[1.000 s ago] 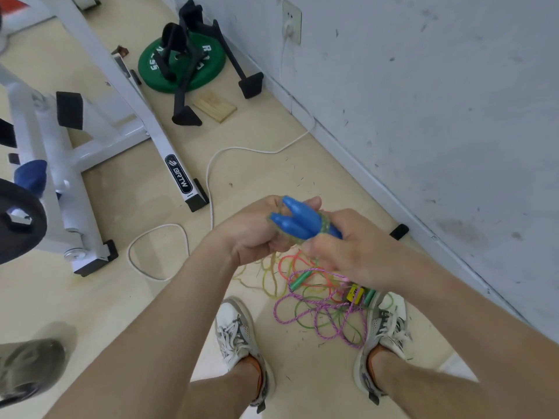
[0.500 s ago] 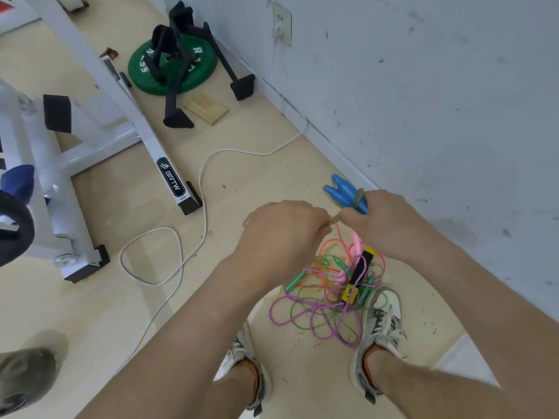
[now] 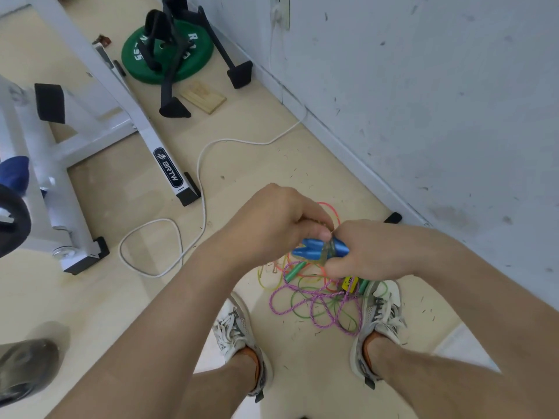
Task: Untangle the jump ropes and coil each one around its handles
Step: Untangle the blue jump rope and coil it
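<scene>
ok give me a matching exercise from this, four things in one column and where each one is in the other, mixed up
Things:
1. blue handles
2. purple rope
3. green weight plate
4. white cable

Places:
A. loose on the floor beside the right shoe
B. running from the wall socket across the floor
C. held between the left hand and right hand
D. flat on the floor by the wall, under a black stand

Pairs: 1-C, 2-A, 3-D, 4-B
</scene>
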Demonstrator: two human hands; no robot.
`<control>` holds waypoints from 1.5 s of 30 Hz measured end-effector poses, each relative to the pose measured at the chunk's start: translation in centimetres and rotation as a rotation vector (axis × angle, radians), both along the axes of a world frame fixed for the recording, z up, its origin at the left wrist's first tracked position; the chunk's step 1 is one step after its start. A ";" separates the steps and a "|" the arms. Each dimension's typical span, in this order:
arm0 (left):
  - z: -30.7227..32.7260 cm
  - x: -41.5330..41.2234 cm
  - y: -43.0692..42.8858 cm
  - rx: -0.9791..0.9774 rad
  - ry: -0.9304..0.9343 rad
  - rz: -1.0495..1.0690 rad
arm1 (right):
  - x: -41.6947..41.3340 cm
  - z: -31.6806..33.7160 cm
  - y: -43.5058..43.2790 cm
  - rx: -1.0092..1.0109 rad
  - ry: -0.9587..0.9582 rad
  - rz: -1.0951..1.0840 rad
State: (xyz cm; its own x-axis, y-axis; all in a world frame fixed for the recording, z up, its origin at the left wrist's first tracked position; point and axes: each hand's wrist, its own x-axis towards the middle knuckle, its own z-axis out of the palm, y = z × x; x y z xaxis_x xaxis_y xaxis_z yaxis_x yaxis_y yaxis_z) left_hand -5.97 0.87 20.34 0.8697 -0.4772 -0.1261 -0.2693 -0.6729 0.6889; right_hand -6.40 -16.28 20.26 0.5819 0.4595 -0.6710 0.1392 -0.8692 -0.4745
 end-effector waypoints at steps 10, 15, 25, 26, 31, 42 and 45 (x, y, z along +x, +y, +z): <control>-0.2 0.5 1.0 -0.496 0.483 0.179 | 0.0 1.5 -0.1 0.181 0.039 -0.022; -0.7 0.8 1.1 -0.611 0.718 0.214 | -0.1 1.6 -0.1 0.380 0.092 -0.049; -1.7 0.9 -0.9 -0.666 0.726 0.456 | 0.6 1.1 0.1 0.597 0.019 -0.505; -1.8 0.9 -0.9 -0.680 0.709 0.457 | 0.7 0.9 0.0 0.588 0.010 -0.532; -2.4 0.6 -0.7 -0.735 0.651 0.458 | 1.5 0.2 -0.6 0.513 -0.010 -0.629; -0.1 -0.6 -1.9 0.353 -0.436 -0.041 | 1.5 -0.8 -0.9 0.021 -0.406 -0.371; -0.7 -0.3 -1.3 0.280 -0.503 -0.062 | 1.4 -0.9 -0.9 -0.022 -0.361 -0.246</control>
State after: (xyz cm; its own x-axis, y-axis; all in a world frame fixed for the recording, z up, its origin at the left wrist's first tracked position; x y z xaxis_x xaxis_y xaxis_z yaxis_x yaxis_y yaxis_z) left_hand -6.31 -0.43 19.69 0.8267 -0.5375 0.1663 -0.5625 -0.7836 0.2638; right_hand -4.98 -17.18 19.35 0.8713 0.2654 -0.4127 0.0800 -0.9067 -0.4142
